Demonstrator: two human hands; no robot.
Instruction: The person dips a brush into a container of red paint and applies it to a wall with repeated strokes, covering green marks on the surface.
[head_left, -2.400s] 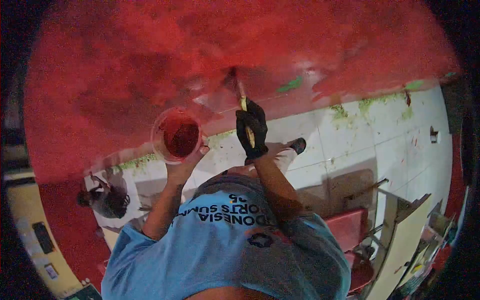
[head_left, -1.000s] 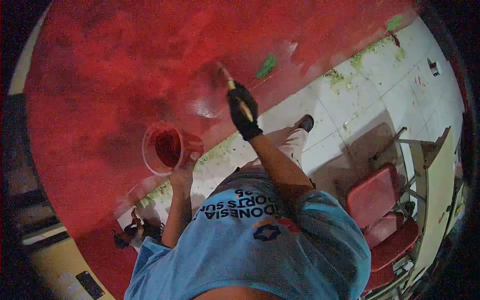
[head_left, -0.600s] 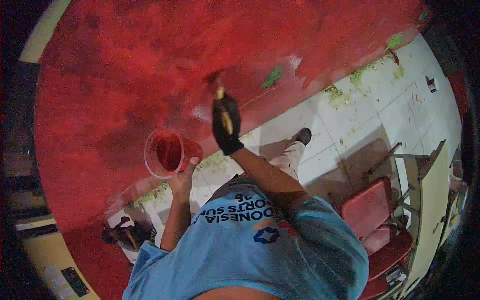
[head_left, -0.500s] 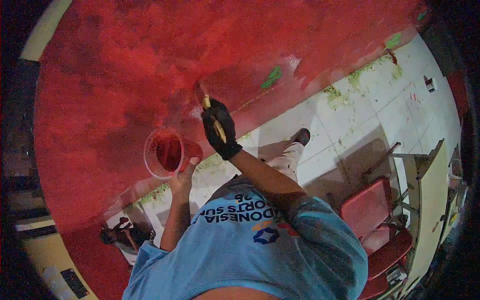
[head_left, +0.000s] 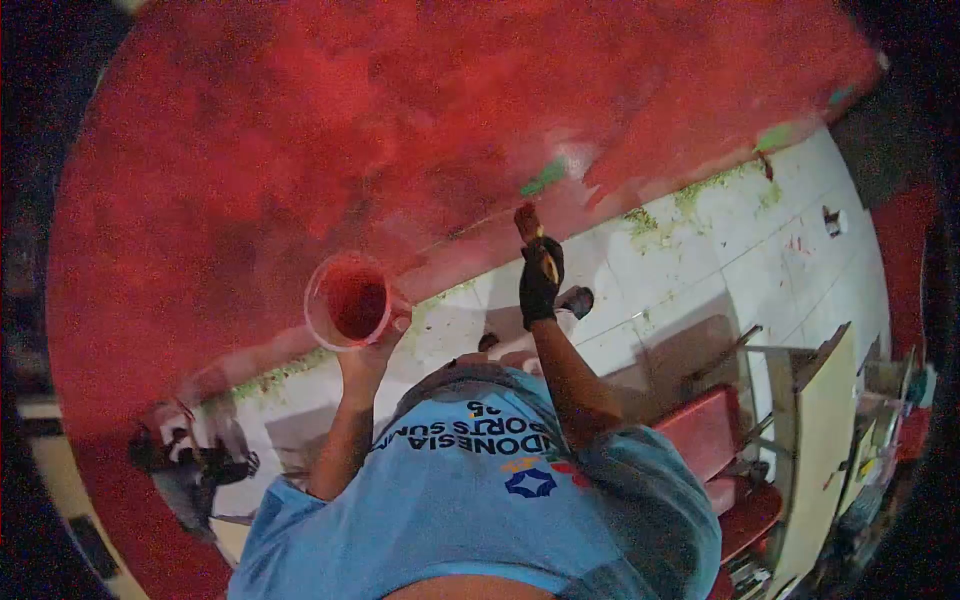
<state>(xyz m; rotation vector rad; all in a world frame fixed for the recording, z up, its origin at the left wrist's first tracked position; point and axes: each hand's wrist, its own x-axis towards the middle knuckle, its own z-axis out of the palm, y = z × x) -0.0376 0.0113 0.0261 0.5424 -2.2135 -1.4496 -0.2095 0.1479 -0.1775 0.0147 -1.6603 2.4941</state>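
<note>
My bare left hand (head_left: 380,345) is wrapped round a clear plastic tub (head_left: 321,322) with red paint inside, held tilted before the wall. In my right hand (head_left: 541,288), which wears a black glove, is a paintbrush (head_left: 528,224) with a pale wooden handle and reddish bristles pointing at the wall. The red-painted wall (head_left: 280,140) fills the upper view, its colour patchy. Close to the bristles, near the wall's lower part, a green patch (head_left: 545,177) shows through the red.
White floor tiles (head_left: 690,275) run along the wall's foot, with greenish debris (head_left: 645,222) by the edge. A red chair (head_left: 700,430) and a pale board (head_left: 825,420) stand at right. Dark items (head_left: 195,450) lie at lower left; a small white cylindrical object (head_left: 834,221) is far right.
My right hand has swung to the right with the paintbrush, toward the green patch. The tub has shifted slightly right in view and the camera has turned a little.
</note>
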